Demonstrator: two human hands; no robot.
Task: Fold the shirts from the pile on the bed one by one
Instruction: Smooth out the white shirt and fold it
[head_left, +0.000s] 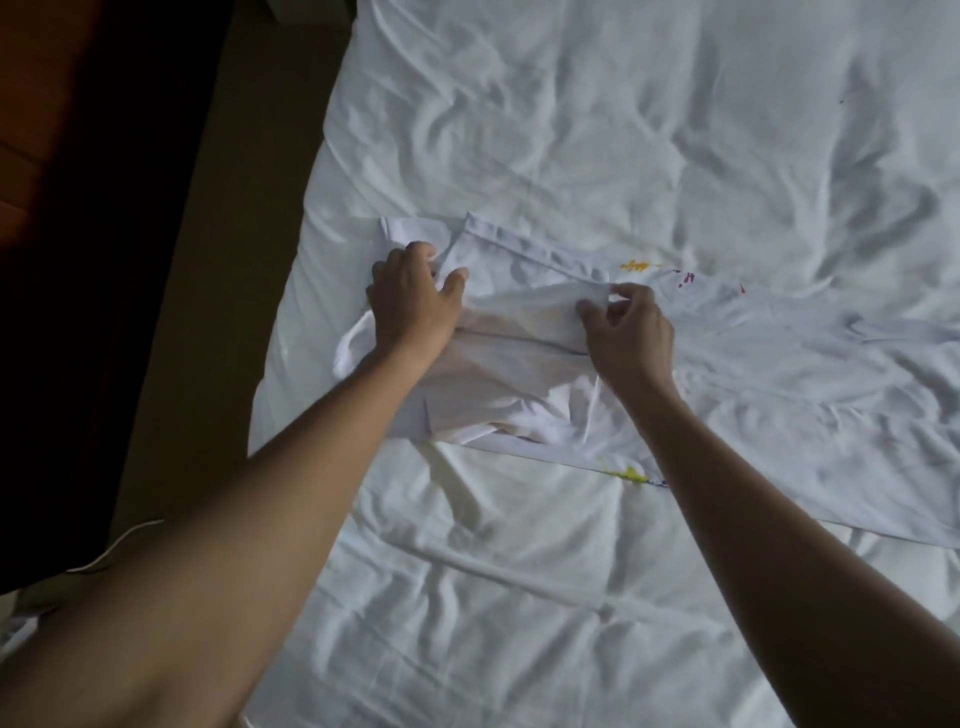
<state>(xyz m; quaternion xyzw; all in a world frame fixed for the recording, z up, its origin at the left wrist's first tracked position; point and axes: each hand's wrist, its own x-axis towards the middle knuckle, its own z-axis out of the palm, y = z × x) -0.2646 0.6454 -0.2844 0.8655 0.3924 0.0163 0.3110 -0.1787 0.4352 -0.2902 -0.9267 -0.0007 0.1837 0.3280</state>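
White shirt (519, 379) lies crumpled on the bed (571, 130), near its left edge, with yellow and red print showing. We note the left hand (415, 306), fingers curled into cloth at the shirt's left end. The right hand (631, 338) pinches a raised fold near the middle.
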